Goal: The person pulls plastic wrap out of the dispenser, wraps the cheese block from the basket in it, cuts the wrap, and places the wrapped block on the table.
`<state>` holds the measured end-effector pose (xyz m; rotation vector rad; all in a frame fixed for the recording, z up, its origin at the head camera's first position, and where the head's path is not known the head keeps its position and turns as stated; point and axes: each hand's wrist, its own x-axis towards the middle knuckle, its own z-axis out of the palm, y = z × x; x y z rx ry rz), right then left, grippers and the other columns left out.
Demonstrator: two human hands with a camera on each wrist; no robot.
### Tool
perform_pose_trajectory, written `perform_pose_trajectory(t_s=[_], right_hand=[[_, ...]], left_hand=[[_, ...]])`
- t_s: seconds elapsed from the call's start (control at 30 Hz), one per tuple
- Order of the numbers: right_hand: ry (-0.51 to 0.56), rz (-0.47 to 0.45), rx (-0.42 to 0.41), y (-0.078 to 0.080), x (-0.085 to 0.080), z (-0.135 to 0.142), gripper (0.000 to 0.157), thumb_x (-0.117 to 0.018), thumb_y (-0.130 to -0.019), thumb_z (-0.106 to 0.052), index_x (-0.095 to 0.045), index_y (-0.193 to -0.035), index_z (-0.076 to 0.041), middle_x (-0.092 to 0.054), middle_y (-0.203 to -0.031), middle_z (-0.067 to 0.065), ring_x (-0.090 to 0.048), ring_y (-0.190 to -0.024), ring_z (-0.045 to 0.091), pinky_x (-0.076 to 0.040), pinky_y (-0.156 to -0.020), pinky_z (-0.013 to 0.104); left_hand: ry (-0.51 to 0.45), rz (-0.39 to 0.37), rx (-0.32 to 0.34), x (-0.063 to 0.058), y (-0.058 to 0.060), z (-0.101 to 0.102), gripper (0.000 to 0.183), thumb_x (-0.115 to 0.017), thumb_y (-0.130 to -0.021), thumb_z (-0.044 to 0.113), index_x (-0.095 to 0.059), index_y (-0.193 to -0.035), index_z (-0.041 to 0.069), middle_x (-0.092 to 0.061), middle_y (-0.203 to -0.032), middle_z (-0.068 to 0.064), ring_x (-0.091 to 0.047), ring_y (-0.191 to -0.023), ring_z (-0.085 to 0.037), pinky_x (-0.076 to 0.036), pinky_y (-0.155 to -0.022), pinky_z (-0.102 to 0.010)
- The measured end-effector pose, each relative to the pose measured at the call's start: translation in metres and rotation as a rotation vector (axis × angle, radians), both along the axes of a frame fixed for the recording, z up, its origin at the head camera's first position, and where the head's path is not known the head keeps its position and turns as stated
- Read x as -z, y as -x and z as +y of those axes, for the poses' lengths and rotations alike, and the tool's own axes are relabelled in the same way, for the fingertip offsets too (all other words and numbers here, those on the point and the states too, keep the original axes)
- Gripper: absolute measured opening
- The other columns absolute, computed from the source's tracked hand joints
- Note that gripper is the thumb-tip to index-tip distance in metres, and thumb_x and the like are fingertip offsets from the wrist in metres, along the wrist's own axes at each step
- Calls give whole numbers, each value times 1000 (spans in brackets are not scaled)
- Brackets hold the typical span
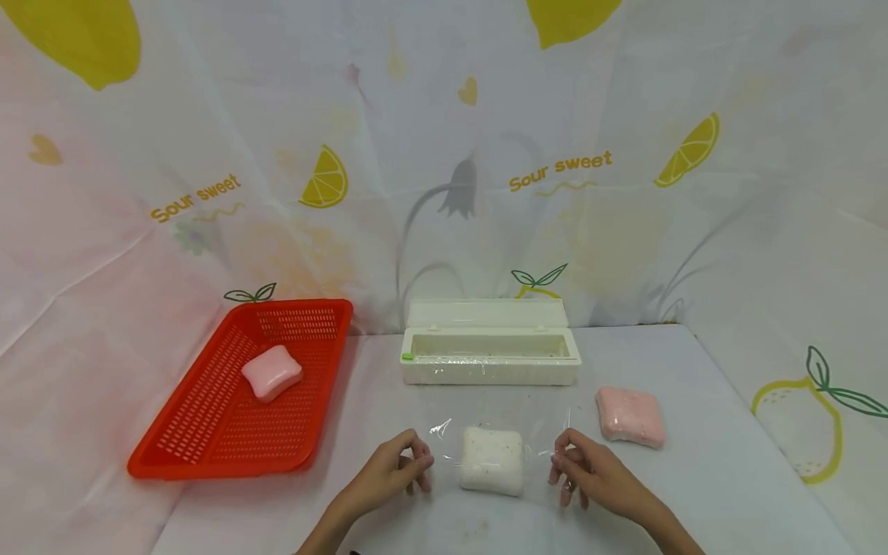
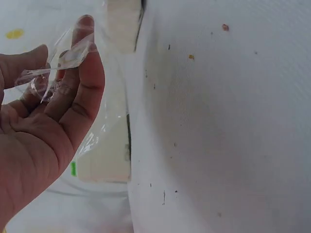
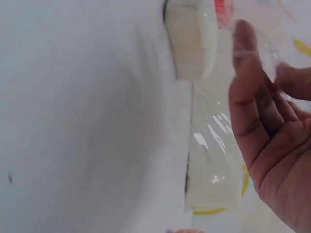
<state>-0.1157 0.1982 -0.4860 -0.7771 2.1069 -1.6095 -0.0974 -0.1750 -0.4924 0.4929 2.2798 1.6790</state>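
Observation:
A sheet of clear cling film (image 1: 444,433) spans between both hands, overlapping the white pillow-shaped block (image 1: 492,460) in the head view. My left hand (image 1: 398,466) pinches the film's left side between thumb and fingers; in the left wrist view the film (image 2: 75,57) bunches at the fingertips. On the other side, my right hand (image 1: 590,472) pinches the film's right edge, with thumb and index finger close together. Creases in the film (image 3: 206,138) catch the light in the right wrist view. The white block sits on the table between the hands, its top lightly speckled.
Behind the block stands a long white box (image 1: 491,373) with its lid raised and a green tab at the left. A pink block (image 1: 630,417) lies to the right. At the left, a red basket (image 1: 328,370) holds another pink block (image 1: 272,373). A printed cloth hangs behind.

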Motion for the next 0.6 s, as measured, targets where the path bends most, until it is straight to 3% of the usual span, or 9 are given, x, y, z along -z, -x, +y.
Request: perform_pose_trajectory(t_s=[0.17,0.33,0.43,0.6], right_hand=[[-30,-70,190,2,4,-9,27,-47,-106,-27,-45,-109,0,-69,-81,14,-63,-51,19,-45,-39,27],[-61,-155,354,4,11,-19,32,-54,-103,-31,-47,-108,-1,-67,-74,12,-56,-45,15,-35,-38,20],[-93,-179,417,5,16,-24,26,-56,-101,-27,-48,-104,-2,-66,-70,10,-53,-43,13,-34,-39,18],[-196,-126,455,6,23,-29,16,-57,-101,-20,-51,-101,-5,-62,-64,5,-47,-41,11,-35,-40,19]], left_hand=[[23,-37,-112,4,9,10,16,-58,-101,19,-50,-98,6,-63,-93,-16,-68,-59,-22,-50,-47,-29],[105,-22,-189,12,15,20,16,-57,-101,20,-50,-96,7,-60,-63,-5,-57,-43,-15,-42,-38,-24],[188,-31,-213,17,18,25,13,-58,-100,18,-52,-94,9,-55,-53,0,-50,-40,-11,-38,-36,-22],[338,11,-203,21,20,31,14,-63,-96,14,-53,-86,10,-53,-57,3,-50,-41,-9,-38,-37,-23]])
